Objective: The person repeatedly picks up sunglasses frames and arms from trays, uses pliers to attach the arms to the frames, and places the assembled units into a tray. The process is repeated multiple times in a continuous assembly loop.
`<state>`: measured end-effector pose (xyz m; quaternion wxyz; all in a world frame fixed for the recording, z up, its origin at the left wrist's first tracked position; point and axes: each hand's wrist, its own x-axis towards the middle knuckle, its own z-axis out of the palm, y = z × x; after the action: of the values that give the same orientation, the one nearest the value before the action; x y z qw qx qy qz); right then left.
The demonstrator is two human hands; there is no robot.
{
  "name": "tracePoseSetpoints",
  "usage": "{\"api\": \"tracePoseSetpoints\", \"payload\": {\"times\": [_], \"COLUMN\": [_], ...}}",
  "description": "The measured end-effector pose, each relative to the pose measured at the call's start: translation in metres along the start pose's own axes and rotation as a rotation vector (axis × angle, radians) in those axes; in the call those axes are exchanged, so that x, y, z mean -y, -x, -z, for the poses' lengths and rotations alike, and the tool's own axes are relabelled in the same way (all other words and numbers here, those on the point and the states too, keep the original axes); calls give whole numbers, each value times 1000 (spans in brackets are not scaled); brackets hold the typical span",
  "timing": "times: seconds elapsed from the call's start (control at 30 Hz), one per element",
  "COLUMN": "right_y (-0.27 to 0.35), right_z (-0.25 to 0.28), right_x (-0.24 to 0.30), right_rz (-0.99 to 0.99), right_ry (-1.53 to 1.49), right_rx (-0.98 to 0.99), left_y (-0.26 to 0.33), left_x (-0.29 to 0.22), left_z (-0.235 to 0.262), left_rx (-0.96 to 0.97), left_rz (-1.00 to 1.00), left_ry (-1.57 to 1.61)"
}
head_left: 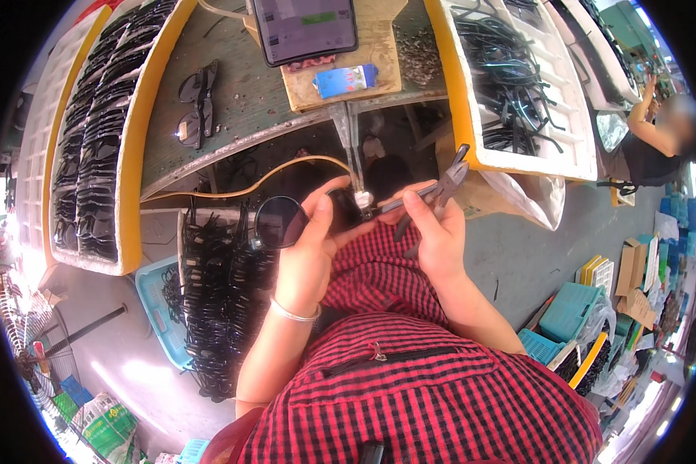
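My left hand (317, 224) is closed on a pair of sunglasses, one round dark lens (281, 222) sticking out on its left side. The frame's other part sits against the tip of a narrow metal fixture (352, 147) that juts from the bench edge. In my right hand (438, 232) is a pair of pliers (453, 179), jaws pointing up and away, handles running down through the palm. The same hand's thumb and fingers pinch a dark thin bar (392, 206), seemingly a temple of the sunglasses, by the fixture tip.
Foam trays of dark glasses (99, 155) and thin frames (510, 93) flank the bench (236, 124). On it lie loose sunglasses (199, 104), a tablet (305, 27) and a small blue packet (345, 80). A blue basket (158, 309) beside black frames is lower left. Another person sits far right.
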<state>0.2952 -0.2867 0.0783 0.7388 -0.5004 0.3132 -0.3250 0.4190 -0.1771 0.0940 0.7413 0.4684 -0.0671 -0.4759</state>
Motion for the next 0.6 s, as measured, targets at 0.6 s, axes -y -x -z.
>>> {"api": "tracePoseSetpoints", "payload": {"times": [0.6], "right_y": [0], "right_z": [1], "right_x": [-1], "right_rz": [-22], "right_ry": [-25], "right_rx": [-6], "left_y": [-1], "left_x": [1], "left_z": [1], "left_rx": [3], "left_rz": [-2], "left_ry": [-9]}}
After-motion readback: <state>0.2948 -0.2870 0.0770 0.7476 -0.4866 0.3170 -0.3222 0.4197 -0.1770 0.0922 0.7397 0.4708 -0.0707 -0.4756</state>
